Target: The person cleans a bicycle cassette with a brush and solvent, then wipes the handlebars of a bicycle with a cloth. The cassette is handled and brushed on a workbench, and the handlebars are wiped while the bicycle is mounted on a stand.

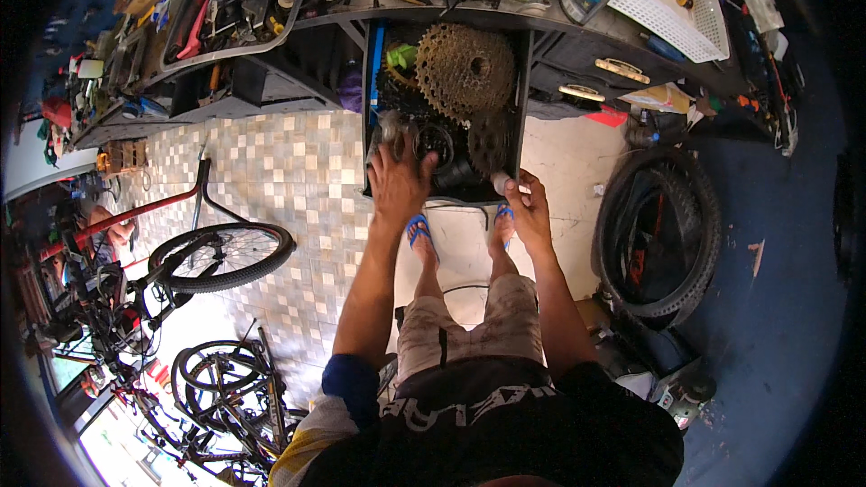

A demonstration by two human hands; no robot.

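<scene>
Head view: left hand (401,178) spreads its fingers apart over the front left of an open black rectangular drawer (524,72), right hand (529,207) curls beside the front right corner, its grip impossible to tell, and a large brownish toothed metal cassette (456,77) lies toward the drawer's rear.

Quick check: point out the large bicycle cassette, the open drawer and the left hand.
Bicycle cassette (461,72), head view: toothed rings, just left of the central hole.
Open drawer (523,108), head view: its right side wall.
Left hand (398,185), head view: back of the hand.
</scene>
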